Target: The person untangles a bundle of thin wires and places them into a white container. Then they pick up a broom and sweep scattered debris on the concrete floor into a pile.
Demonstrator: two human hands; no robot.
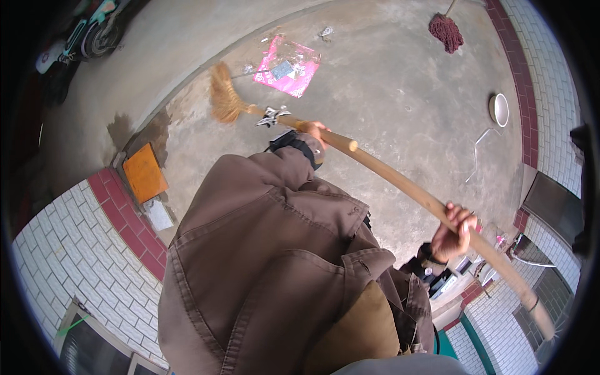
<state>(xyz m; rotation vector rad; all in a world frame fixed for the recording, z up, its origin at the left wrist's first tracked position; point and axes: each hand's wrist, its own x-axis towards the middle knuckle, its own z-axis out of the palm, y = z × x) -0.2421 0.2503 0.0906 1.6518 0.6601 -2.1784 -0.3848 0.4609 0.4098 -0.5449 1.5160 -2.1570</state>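
Note:
A straw broom (225,96) has its bristles low over the concrete floor, upper left of centre. Its short handle lies alongside a long wooden pole (403,180), with a black-and-white strip tied around them. My left hand (316,131) grips the handle and pole just above the tie. Farther up, my right hand (454,232) is closed around the pole, which runs off to the lower right. Beyond the broom, a pink plastic sheet (304,84) lies flat with a grey-blue piece (282,70) and loose debris on it.
A red mop (445,33) and a white bowl (499,110) stand near the right wall. Bent wire (476,150) lies below the bowl. An orange board (144,173) and white slab (158,214) sit by the left brick wall (61,243). A two-wheeler (96,40) is parked upper left.

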